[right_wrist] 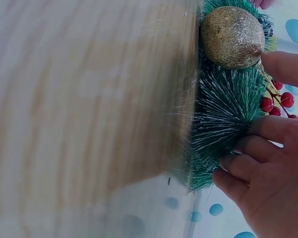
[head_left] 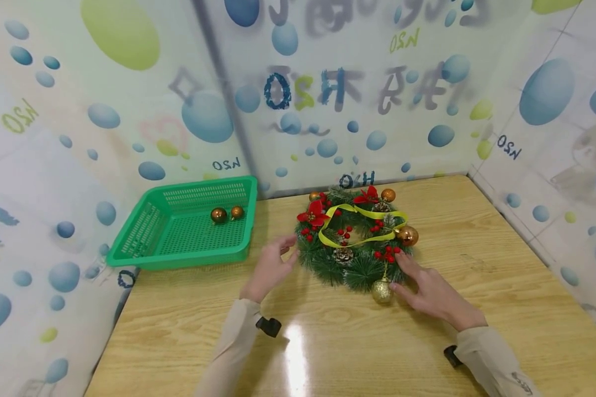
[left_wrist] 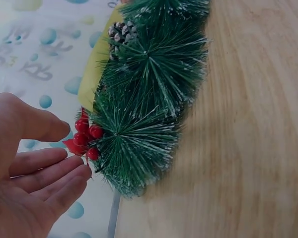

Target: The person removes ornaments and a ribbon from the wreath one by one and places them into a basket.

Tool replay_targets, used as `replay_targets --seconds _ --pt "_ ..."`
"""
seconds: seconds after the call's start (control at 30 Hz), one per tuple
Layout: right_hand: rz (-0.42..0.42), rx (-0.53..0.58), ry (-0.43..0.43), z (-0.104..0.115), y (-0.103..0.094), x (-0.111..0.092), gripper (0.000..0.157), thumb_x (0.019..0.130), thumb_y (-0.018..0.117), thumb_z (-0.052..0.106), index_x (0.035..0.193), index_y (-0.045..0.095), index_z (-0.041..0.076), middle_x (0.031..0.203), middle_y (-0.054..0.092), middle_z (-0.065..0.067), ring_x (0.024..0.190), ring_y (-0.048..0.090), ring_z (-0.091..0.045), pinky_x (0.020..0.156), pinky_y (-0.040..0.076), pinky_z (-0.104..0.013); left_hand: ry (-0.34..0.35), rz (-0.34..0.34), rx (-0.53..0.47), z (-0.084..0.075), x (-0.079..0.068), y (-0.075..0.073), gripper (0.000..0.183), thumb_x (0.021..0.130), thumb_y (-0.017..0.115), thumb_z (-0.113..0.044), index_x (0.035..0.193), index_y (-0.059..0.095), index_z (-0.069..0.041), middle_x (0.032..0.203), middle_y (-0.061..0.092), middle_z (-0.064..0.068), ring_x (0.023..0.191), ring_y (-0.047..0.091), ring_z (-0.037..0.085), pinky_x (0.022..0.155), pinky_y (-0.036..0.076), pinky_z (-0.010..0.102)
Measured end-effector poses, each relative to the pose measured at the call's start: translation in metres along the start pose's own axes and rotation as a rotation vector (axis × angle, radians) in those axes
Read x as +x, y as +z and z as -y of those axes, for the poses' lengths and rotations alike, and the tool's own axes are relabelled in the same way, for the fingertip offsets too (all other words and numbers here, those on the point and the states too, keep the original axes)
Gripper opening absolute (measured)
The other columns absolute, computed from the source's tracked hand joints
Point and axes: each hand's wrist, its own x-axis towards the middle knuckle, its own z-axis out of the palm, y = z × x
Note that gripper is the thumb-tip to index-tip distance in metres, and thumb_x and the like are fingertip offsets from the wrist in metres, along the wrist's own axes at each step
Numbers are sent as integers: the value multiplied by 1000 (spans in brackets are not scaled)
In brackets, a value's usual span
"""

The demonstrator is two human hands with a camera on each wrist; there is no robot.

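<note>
A green wreath (head_left: 362, 273) lies on the table, trimmed with red berries (head_left: 387, 254), red flowers, pinecones (head_left: 343, 255) and orange baubles. A yellow ribbon (head_left: 362, 242) loops over its middle. My right hand (head_left: 434, 295) is at the wreath's near right side, fingers bent against the greenery. Its thumb tip is right at a glittery gold bauble (right_wrist: 232, 37) hanging on the wreath's near edge. My left hand (head_left: 274, 266) hovers by the wreath's left edge with loosely bent fingers. In the left wrist view, its thumb and fingertips stand apart, close to a red berry cluster (left_wrist: 84, 135).
A green plastic basket (head_left: 179, 259) stands at the back left of the wooden table (head_left: 347, 347). Inside it lie a brown bauble (head_left: 218, 215) and a smaller orange one (head_left: 237, 212). Printed curtain-like walls (head_left: 298, 149) border the table behind and at the sides.
</note>
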Motion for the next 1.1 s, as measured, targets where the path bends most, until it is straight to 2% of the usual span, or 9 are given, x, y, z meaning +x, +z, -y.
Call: replay_targets --seconds 0.23,0.37,0.63,0.9,1.1 --pt "22 8 20 0 -2 0 76 99 65 32 152 33 -12 155 33 -34 121 56 -55 108 43 -64 70 16 2 2 -5 12 39 97 64 -4 134 59 6 136 62 22 126 61 38 108 52 47" --pt "28 12 33 -1 -2 0 77 99 64 34 152 32 -11 156 32 -34 125 53 -55 109 42 -64 53 39 5 2 -8 17 40 99 63 -6 137 58 4 139 60 20 127 60 37 108 52 46" --pt "33 12 37 -2 1 1 77 99 65 36 152 32 -11 157 31 -33 123 54 -55 110 41 -64 37 55 23 4 -9 22 41 99 64 -9 139 58 1 142 60 18 128 60 35 109 52 45" --pt "64 14 55 5 2 1 79 100 62 40 153 32 -11 158 30 -33 134 43 -56 114 37 -64 9 83 42 7 -9 21 45 99 63 -10 143 55 -2 145 57 17 131 57 37 110 49 50" --pt "68 14 67 12 3 1 79 100 62 41 152 32 -11 158 30 -32 138 39 -54 115 36 -64 15 98 97 8 -6 20 47 101 61 -15 146 53 -3 147 56 17 135 55 34 115 45 50"
